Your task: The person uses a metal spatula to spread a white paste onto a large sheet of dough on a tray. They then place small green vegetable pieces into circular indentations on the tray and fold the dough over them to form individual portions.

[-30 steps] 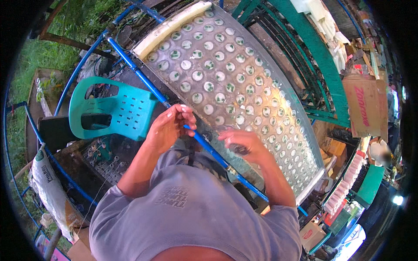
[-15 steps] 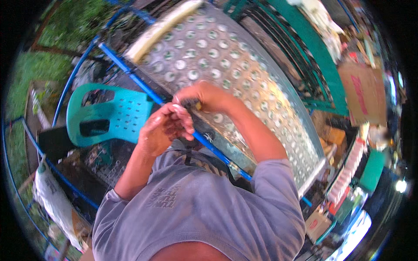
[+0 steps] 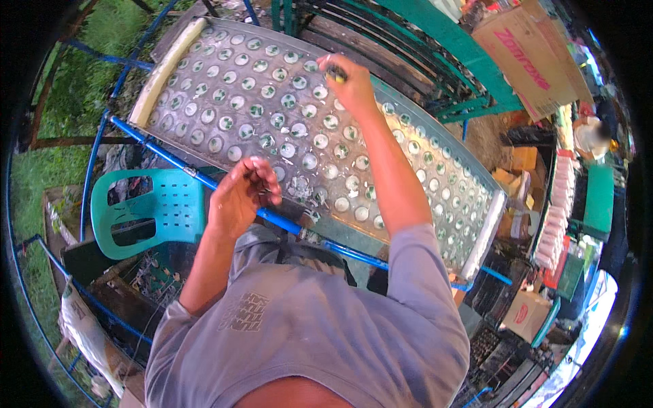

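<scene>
1. Head view: right hand (image 3: 350, 81) reaches to the far edge of a dimpled metal sheet (image 3: 408, 177), fingers pinched shut on a small yellow object (image 3: 336, 75).
2. Left hand (image 3: 239, 194) hovers above a blue tube rail (image 3: 170, 160), fingers curled closed around something small and unclear.
3. A perforated teal plastic chair (image 3: 153, 211) stands beside it.

Small things hidden in both hands

The left hand (image 3: 239, 194) and right hand (image 3: 348, 80) each close over something too small to identify.

a teal plastic chair (image 3: 153, 211) stands by grass (image 3: 41, 170), green railings (image 3: 435, 47) and cardboard boxes (image 3: 530, 54) behind.
</scene>
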Tool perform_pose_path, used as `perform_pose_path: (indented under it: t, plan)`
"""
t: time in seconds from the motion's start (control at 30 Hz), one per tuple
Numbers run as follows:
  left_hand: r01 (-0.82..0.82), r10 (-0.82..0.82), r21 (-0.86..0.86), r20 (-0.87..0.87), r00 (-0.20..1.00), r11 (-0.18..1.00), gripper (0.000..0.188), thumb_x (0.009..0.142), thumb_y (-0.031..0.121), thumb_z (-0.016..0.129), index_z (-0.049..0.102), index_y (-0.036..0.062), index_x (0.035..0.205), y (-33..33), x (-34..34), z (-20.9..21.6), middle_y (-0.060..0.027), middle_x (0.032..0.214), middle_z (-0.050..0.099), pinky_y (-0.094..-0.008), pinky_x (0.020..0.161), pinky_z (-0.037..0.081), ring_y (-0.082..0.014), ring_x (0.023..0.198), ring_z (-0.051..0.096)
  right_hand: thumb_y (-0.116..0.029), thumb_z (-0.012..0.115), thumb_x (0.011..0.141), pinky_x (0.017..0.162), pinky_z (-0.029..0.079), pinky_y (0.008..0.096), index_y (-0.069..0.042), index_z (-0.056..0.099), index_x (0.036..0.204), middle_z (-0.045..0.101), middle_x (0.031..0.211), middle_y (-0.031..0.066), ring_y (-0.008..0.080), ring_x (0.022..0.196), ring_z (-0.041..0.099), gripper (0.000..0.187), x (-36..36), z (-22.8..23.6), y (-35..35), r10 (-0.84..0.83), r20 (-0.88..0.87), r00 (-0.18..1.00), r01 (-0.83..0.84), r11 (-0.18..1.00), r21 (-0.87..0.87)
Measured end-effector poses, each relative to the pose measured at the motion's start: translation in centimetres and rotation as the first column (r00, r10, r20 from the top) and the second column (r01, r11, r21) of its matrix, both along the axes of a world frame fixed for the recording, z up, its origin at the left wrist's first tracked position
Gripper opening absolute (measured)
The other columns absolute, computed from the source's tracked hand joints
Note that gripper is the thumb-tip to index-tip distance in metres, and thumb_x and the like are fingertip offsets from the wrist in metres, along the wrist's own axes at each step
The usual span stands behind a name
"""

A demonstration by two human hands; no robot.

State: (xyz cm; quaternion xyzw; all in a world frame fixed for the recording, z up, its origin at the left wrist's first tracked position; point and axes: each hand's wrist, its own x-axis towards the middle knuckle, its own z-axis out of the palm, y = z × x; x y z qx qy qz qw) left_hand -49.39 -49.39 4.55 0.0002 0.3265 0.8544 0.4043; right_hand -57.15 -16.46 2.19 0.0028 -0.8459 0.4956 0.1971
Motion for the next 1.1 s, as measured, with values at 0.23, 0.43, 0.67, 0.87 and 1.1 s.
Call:
perform_pose_path:
  t: [0.23, 0.43, 0.67, 0.87, 1.1]
  plan:
    - [-0.249, 0.257, -0.111, 0.065, 0.964, 0.962, 0.049, 0.094, 0.051, 0.064, 0.054, 0.0116, 0.122, -6.5, 3.1, -1.7, -0.0065, 0.11, 0.059, -0.0429, 0.084, 0.053, -0.0249, 0.097, 0.059, -0.002, 0.071, 0.081, 0.103, 0.05, 0.0373, -0.01, 0.071, 0.115, 0.072, 0.124, 0.0101, 0.026, 0.118, 0.067, 0.035, 10.0, -2.2, -9.0, 0.403, 0.196, 0.894, -0.391, 0.915, -0.097]
    - [-0.287, 0.295, -0.153, 0.032, 0.955, 0.946, 0.047, 0.095, 0.05, 0.063, 0.054, 0.0125, 0.122, -8.4, 0.4, -1.3, -0.0042, 0.111, 0.058, -0.0417, 0.085, 0.053, -0.0224, 0.098, 0.059, 0.003, 0.067, 0.084, 0.1, 0.051, 0.0338, -0.006, 0.071, 0.108, 0.075, 0.118, 0.008, 0.0201, 0.117, 0.067, 0.026, -3.2, -0.1, -4.7, 0.274, -0.011, 0.962, -0.273, 0.96, 0.067]
    - [-0.216, 0.225, -0.12, 0.068, 0.972, 0.969, 0.041, 0.097, 0.048, 0.061, 0.055, 0.0128, 0.118, -10.2, -4.1, -2.7, -0.0071, 0.109, 0.058, -0.0423, 0.084, 0.054, -0.0255, 0.098, 0.061, -0.007, 0.067, 0.089, 0.11, 0.045, 0.0403, -0.009, 0.073, 0.112, 0.073, 0.123, 0.0075, 0.0238, 0.121, 0.066, 0.024, 1.9, -2.0, -9.9, 0.431, 0.244, 0.869, -0.387, 0.898, -0.209]
    - [-0.129, 0.134, -0.089, 0.048, 0.99, 0.988, 0.042, 0.097, 0.048, 0.061, 0.056, 0.0115, 0.118, -11.4, -8.5, -3.1, -0.0078, 0.108, 0.059, -0.043, 0.085, 0.053, -0.0263, 0.099, 0.061, -0.001, 0.067, 0.09, 0.109, 0.044, 0.0395, -0.005, 0.07, 0.104, 0.073, 0.119, 0.0072, 0.0214, 0.119, 0.065, 0.016, 3.9, 1.2, -13.1, 0.508, 0.245, 0.825, -0.449, 0.855, -0.261]
    - [-0.102, 0.102, -0.018, -0.014, 0.995, 0.995, 0.045, 0.097, 0.047, 0.06, 0.056, 0.0091, 0.121, -9.9, -11.0, -2.3, -0.0093, 0.109, 0.061, -0.0429, 0.086, 0.052, -0.0267, 0.098, 0.062, 0.003, 0.068, 0.082, 0.101, 0.049, 0.0389, -0.006, 0.067, 0.101, 0.074, 0.111, 0.0072, 0.0235, 0.111, 0.068, 0.021, 3.8, -2.1, -17.7, 0.702, 0.306, 0.643, -0.502, 0.689, -0.523]
